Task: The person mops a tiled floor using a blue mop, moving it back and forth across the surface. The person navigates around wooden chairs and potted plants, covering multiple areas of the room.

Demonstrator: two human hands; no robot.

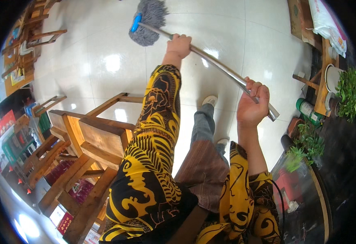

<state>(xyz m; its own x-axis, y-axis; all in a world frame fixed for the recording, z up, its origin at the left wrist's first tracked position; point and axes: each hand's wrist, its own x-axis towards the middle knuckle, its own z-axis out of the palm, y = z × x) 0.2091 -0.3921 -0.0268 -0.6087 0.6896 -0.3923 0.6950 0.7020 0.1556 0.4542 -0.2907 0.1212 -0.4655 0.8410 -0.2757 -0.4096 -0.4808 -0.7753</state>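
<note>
A mop (216, 64) with a long metal handle slants across the view, from its grey shaggy head at the top to the handle's end at the right. Its blue joint shows beside the grey fibres, which lie on the shiny pale floor (117, 44). Partway down the handle, my left hand (179, 45) is closed round it with the arm stretched forward. Near the handle's free end, my right hand (253, 101) has its fingers curled round the metal. Both forearms wear black and yellow patterned sleeves.
Wooden chairs (100, 134) crowd the left side, and more wooden furniture (27, 36) stands at the upper left. On the right are a wooden shelf (323, 81), a green bottle (309, 110), leafy plants (304, 146), and a white sack (328, 26). My feet stand mid-floor.
</note>
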